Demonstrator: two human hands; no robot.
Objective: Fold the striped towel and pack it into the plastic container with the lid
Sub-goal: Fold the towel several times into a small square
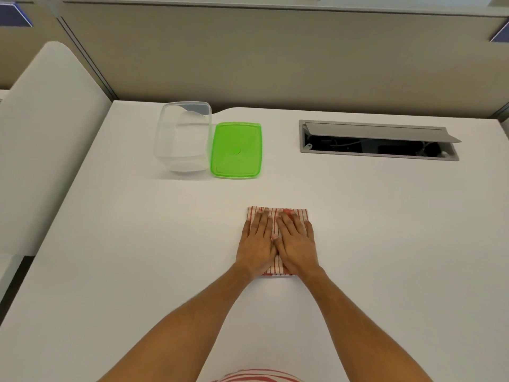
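The folded striped towel (276, 213) lies on the worktop (137, 244) under both flat hands, left hand (257, 244) and right hand (297, 245), fingers (261, 220) spread open, gripping nothing.

Both hands lie flat, palms down, side by side on the folded striped towel (277, 216): left hand (257, 241), right hand (297, 242). Farther back on the white tabletop (137, 244), the clear plastic container (183, 137) stands open, its green lid (236, 150) just beside it.

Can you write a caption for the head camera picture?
Both hands flatten the folded towel; box and lid wait.
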